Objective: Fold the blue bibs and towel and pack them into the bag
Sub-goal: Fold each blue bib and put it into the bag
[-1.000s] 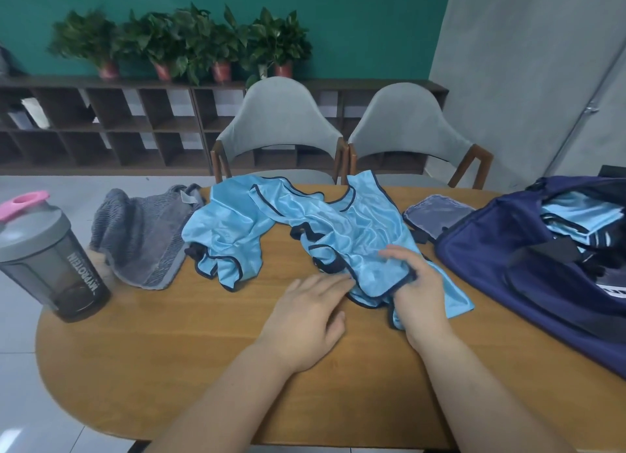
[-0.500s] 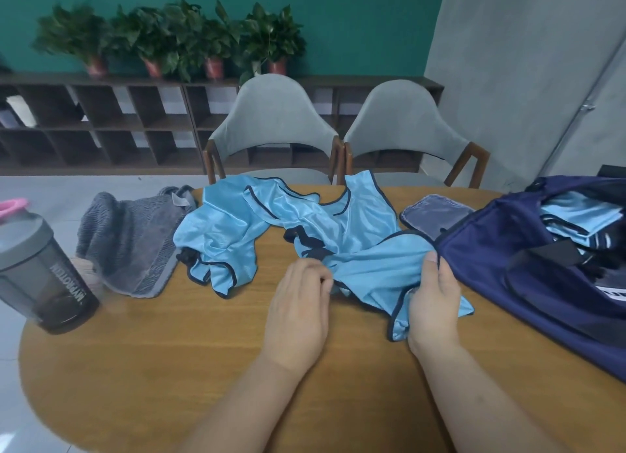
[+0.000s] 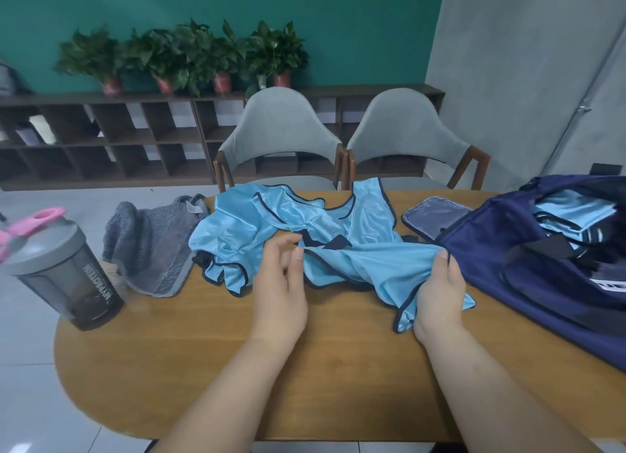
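Far L, a grey shaker bottle (image 3: 67,273) w/ a pink lid stood upright at the table (image 3: 338,368) edge. Just R of it, the grey towel (image 3: 152,246) lay rumpled and unfolded, partly hanging off the far-L rim. Next came the blue bibs (image 3: 298,215), a loose shiny heap w/ dark trim at table centre, its L edge touching the towel. The left hand (image 3: 279,283) hovered at the heap's near side, fingers loosely curved and apart, clamped on nothing; the thumb tip sat right by a dark hem, but contact couldn't be told. The near bib (image 3: 366,263) stretched from there across to the right hand (image 3: 440,290), whose fingers were curled over a bunched fold of it, thumb underneath, gripping tight; a corner drooped onto the wood below the wrist. Behind that hand, a small grey pouch (image 3: 433,215) lay flat, touching the bag. Far R, the navy bag (image 3: 542,283) sat open on the table w/ folded bibs (image 3: 569,212) already stacked inside. 2 grey chairs (image 3: 281,131) stood behind the table.
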The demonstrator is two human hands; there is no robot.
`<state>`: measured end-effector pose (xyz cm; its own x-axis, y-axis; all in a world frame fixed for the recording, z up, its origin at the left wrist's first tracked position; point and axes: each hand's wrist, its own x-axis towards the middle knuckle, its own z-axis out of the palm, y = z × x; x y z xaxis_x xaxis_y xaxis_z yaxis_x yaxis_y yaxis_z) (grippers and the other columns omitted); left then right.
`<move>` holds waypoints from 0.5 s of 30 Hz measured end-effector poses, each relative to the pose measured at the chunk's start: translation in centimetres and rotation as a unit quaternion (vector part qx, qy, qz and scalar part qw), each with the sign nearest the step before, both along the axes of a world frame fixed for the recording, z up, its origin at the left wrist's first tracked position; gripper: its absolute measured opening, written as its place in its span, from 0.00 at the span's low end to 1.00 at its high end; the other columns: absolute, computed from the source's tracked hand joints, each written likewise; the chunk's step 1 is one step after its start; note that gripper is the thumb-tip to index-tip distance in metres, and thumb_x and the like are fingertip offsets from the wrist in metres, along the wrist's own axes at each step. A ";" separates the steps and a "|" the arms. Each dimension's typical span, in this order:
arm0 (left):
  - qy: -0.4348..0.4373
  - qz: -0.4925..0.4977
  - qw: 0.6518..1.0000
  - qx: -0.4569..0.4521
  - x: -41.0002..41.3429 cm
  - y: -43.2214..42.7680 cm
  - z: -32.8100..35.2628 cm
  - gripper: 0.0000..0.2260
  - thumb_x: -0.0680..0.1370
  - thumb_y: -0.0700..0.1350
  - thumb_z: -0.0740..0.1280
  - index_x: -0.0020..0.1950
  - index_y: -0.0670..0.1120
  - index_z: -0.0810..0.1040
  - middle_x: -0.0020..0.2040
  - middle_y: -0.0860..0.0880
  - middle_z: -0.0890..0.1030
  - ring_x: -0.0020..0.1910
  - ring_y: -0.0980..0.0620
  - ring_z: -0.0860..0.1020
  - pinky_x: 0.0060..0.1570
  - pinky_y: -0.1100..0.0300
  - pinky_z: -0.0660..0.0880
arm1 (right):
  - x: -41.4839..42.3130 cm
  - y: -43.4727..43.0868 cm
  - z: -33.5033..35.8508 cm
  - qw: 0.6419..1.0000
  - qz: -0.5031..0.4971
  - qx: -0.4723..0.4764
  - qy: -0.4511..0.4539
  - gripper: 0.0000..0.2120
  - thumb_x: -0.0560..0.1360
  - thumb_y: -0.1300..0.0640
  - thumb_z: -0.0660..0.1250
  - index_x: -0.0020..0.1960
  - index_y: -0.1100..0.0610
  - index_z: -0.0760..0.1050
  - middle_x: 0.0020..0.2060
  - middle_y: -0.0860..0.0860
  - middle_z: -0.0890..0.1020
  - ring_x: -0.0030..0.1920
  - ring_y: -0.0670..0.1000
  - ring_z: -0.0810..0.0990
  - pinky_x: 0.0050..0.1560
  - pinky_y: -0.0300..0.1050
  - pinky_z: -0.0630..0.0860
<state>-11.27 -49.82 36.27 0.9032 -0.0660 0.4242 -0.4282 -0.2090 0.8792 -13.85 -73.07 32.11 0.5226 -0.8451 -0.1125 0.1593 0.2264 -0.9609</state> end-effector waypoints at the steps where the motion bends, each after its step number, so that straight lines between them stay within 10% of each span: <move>1: -0.035 -0.009 0.999 0.038 -0.2 0.3 1.1 0.08 0.87 0.49 0.61 0.65 0.55 0.76 0.41 0.60 0.79 0.39 0.57 0.77 0.42 0.62 0.74 | 0.0 0.0 0.3 1.000 0.001 0.007 0.003 0.21 0.87 0.43 0.58 0.75 0.50 0.74 0.69 0.45 0.79 0.68 0.48 0.78 0.75 0.51 0.71; 5: -0.246 -0.037 0.946 0.206 -0.7 1.5 3.3 0.11 0.87 0.47 0.62 0.66 0.48 0.80 0.56 0.56 0.82 0.55 0.56 0.79 0.57 0.62 0.74 | 0.3 -0.9 1.4 0.998 0.022 0.049 0.032 0.21 0.86 0.44 0.58 0.75 0.50 0.73 0.69 0.45 0.78 0.67 0.50 0.77 0.73 0.51 0.71; 9: -0.266 -0.113 0.905 0.312 -1.8 2.8 -0.1 0.15 0.82 0.38 0.70 0.68 0.48 0.79 0.59 0.54 0.80 0.59 0.53 0.76 0.60 0.52 0.75 | 1.3 -2.5 6.0 0.998 0.042 0.049 0.027 0.20 0.85 0.41 0.60 0.74 0.45 0.73 0.68 0.45 0.77 0.67 0.52 0.77 0.72 0.55 0.73; 15: -0.166 -0.091 0.952 0.241 -2.8 2.6 -4.3 0.13 0.78 0.38 0.74 0.60 0.51 0.84 0.53 0.59 0.81 0.57 0.58 0.76 0.59 0.55 0.75 | 0.2 1.3 16.2 0.917 0.156 -0.358 -0.075 0.10 0.88 0.48 0.58 0.57 0.44 0.79 0.47 0.47 0.82 0.48 0.41 0.77 0.53 0.43 0.75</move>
